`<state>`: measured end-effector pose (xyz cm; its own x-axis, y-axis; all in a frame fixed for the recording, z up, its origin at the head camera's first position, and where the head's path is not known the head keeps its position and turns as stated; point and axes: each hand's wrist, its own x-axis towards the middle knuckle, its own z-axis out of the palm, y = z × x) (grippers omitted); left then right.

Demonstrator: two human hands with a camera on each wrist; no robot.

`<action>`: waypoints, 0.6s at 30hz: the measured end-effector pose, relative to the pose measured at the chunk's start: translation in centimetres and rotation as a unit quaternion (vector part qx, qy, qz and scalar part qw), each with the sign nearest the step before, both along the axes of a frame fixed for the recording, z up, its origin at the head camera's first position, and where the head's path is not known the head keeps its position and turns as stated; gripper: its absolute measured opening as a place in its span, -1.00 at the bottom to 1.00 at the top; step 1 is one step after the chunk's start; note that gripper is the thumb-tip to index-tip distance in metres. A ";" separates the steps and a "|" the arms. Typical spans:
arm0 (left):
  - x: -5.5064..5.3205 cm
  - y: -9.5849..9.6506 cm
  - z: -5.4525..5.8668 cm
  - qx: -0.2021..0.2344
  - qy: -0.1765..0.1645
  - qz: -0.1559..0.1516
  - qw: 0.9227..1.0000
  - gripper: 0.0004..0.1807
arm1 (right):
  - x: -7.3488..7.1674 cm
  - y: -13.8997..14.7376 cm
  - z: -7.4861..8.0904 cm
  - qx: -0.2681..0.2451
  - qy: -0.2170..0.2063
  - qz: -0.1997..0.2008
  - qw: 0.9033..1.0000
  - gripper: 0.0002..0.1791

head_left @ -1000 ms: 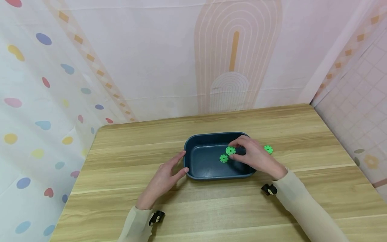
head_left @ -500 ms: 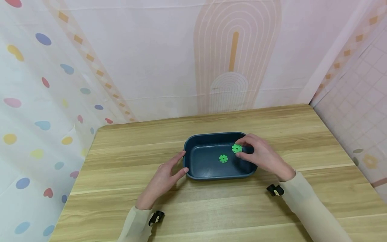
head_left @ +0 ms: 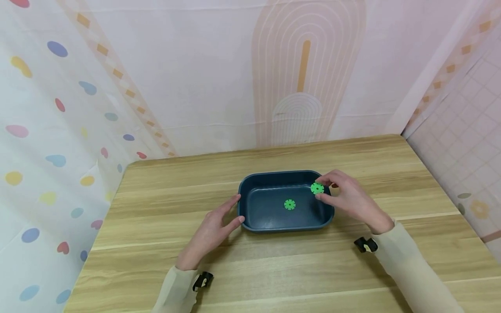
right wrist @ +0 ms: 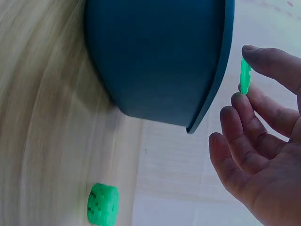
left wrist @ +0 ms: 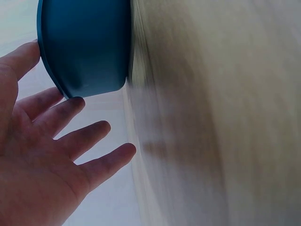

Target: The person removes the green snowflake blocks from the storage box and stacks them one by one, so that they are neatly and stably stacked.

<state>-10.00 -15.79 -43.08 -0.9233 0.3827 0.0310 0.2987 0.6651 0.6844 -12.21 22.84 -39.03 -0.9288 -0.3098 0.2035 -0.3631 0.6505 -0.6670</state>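
A dark blue rectangular tub (head_left: 274, 217) sits on the table, with one green notched disc (head_left: 289, 204) lying on its floor. My right hand (head_left: 350, 198) is at the tub's right end and pinches a second green notched disc (head_left: 317, 188) between thumb and fingertip. The right wrist view shows this disc edge-on, above the rim. On the other side, my left hand (head_left: 213, 230) has its fingers spread, with thumb and fingertips at the left rim. Beyond the right end stands a short stack of green discs (right wrist: 103, 205), hidden behind my right hand in the head view.
A wood-grain table (head_left: 250, 269) carries everything. Patterned cloth (head_left: 203, 78) hangs along its back and both sides. Each wrist wears a small black camera mount, like the left mount (head_left: 202, 281).
My right hand has moved rightward with the pinched disc, from over the tub to its right rim. It now covers the green disc seen on the table earlier. My left hand stays put.
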 end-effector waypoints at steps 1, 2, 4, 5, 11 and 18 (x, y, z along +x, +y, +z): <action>0.0 0.0 0.0 -0.001 0.000 0.000 1.000 -0.27 | 0.0 0.1 0.0 0.000 0.002 -0.002 1.000 -0.66; 0.0 0.0 0.0 -0.001 -0.001 0.001 1.000 -0.27 | 0.0 0.2 0.0 0.000 0.002 -0.004 1.000 -0.65; 0.0 0.0 0.0 0.000 -0.002 0.001 1.000 -0.27 | 0.0 0.4 0.0 0.001 0.004 -0.006 1.000 -0.64; 0.0 0.0 0.0 -0.001 -0.003 0.001 1.000 -0.27 | 0.0 0.5 0.0 0.002 0.005 -0.009 1.000 -0.64; 0.0 0.1 0.1 -0.002 -0.003 0.004 1.000 -0.28 | 0.1 1.0 -0.1 0.007 0.013 -0.019 1.000 -0.64; 0.0 0.1 0.1 -0.003 -0.004 0.005 1.000 -0.28 | 0.1 1.8 -0.2 0.006 0.017 -0.026 1.000 -0.65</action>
<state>-9.98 -15.71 -42.98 -0.9271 0.3742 0.0209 0.2867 0.6722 0.6826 -12.07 24.60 -39.22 -0.9359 -0.2644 0.2328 -0.3520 0.6762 -0.6471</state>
